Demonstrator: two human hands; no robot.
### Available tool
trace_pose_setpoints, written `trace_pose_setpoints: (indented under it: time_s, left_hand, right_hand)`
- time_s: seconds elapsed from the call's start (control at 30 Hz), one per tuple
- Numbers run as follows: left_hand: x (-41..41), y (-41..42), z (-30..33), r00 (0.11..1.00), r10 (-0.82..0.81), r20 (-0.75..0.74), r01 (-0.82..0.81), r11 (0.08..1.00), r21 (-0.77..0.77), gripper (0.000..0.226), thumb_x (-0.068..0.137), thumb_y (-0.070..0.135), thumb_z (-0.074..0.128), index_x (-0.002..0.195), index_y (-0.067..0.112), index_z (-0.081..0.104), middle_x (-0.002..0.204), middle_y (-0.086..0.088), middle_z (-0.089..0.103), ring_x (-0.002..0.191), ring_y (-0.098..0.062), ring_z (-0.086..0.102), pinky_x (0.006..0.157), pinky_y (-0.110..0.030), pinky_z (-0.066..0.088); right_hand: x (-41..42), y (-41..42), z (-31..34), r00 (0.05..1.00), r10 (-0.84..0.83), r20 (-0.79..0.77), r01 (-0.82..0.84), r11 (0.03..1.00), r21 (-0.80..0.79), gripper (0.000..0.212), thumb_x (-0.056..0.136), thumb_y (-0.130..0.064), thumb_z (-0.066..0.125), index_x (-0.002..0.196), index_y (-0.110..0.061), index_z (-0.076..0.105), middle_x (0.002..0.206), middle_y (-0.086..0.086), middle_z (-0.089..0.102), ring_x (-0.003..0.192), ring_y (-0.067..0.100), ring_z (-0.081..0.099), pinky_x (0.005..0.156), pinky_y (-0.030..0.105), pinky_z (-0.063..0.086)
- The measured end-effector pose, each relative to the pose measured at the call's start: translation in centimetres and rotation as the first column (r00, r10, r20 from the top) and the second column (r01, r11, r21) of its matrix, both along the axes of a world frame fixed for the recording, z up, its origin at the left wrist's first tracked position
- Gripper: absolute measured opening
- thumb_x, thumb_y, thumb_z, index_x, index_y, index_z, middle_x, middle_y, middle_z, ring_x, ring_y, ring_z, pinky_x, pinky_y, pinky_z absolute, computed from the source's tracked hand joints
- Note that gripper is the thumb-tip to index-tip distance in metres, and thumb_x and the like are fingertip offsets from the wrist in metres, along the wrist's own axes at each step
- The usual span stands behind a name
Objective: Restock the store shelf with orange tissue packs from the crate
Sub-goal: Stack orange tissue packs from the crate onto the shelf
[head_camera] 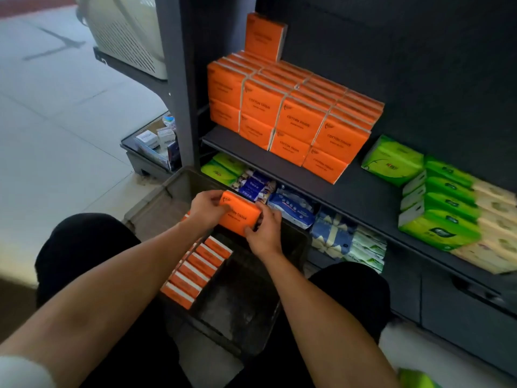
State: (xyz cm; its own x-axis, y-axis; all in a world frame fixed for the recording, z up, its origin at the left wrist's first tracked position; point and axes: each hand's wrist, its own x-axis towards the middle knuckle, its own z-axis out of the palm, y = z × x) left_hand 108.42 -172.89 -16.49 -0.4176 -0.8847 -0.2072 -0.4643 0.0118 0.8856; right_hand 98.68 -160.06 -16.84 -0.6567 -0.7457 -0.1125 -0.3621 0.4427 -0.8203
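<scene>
Head view, only view available. Person crouches before the shelf unit, crate (296,242) on the floor between the knees. Both hands are raised above the crate's far end, holding one orange tissue pack (237,212) between them. Left hand (205,205) grips the pack's left end, fingers curled over its top edge. Right hand (263,231) pinches the lower right corner, thumb on the printed face, fingers behind. Pack is tilted, printed face toward the camera, clear of the crate contents and well below the target shelf.

A row of orange packs (195,270) stands on edge along the crate's left wall; the right part of the crate floor shows bare. Task judged partly done, several packs left.

On the shelf board (363,177), the orange stack (291,113) runs two layers high in several columns, with one lone pack (264,36) upright on top at the back left. Green packs (391,159) sit to the right, well apart from the orange stack.

Step in hand, judged: carry the pack up to the shelf. To do it well: keep both ends supported, since the soft pack will likely sag in a corner pinch. Turn the printed face outward to match neighbours. Set it square against an existing column without pushing it; the front columns sit near the board's edge and could topple forward.
</scene>
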Motion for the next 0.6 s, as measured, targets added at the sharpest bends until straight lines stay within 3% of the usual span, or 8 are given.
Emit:
trace_pose_setpoints:
  time_s: [0.17, 0.33, 0.5, 0.6]
  left_hand:
    - [-0.6, -0.1, 3.2, 0.999, -0.014, -0.047, 0.012, 0.999, -0.039, 0.035, 0.085, 0.013, 0.073, 0.119, 0.010, 0.069, 0.104, -0.004, 0.071, 0.097, -0.020, 0.068, 0.087, -0.034, 0.055]
    - [-1.8, -0.8, 6.6, 0.990, 0.013, -0.141, -0.015, 1.000, -0.013, 0.039, 0.080, 0.018, 0.080, 0.117, 0.017, 0.069, 0.102, -0.007, 0.071, 0.094, -0.021, 0.069, 0.090, -0.043, 0.057]
    - [-3.2, -1.9, 10.5, 0.980, -0.021, -0.200, 0.008, 0.998, -0.068, 0.040, 0.081, 0.020, 0.080, 0.118, 0.014, 0.068, 0.107, -0.003, 0.070, 0.097, -0.017, 0.066, 0.087, -0.033, 0.055]
    - [-3.9, -3.1, 13.0, 0.966, -0.045, -0.254, 0.023, 0.996, -0.089, 0.034, 0.080, 0.021, 0.080, 0.113, 0.015, 0.071, 0.104, -0.002, 0.071, 0.095, -0.017, 0.068, 0.088, -0.038, 0.057]
  right_hand:
    - [-0.6, 0.1, 3.7, 0.995, -0.037, -0.097, 0.031, 0.998, -0.061, 0.064, 0.082, -0.005, 0.071, 0.139, -0.022, 0.046, 0.125, 0.002, 0.034, 0.115, 0.020, 0.050, 0.108, 0.033, 0.044]
    - [-2.0, -0.3, 7.5, 0.985, -0.042, -0.168, 0.019, 0.990, -0.139, 0.062, 0.081, -0.005, 0.070, 0.137, -0.022, 0.048, 0.122, 0.001, 0.033, 0.113, 0.021, 0.051, 0.104, 0.038, 0.048]
    - [-4.0, -1.1, 11.2, 0.976, -0.050, -0.214, 0.004, 0.978, -0.209, 0.061, 0.080, -0.007, 0.071, 0.136, -0.022, 0.050, 0.125, 0.000, 0.037, 0.118, 0.024, 0.051, 0.106, 0.043, 0.046]
    - [-5.3, -2.0, 14.1, 0.970, -0.044, -0.241, -0.017, 0.969, -0.245, 0.059, 0.081, -0.006, 0.071, 0.135, -0.019, 0.052, 0.123, -0.001, 0.038, 0.117, 0.021, 0.050, 0.108, 0.038, 0.043]
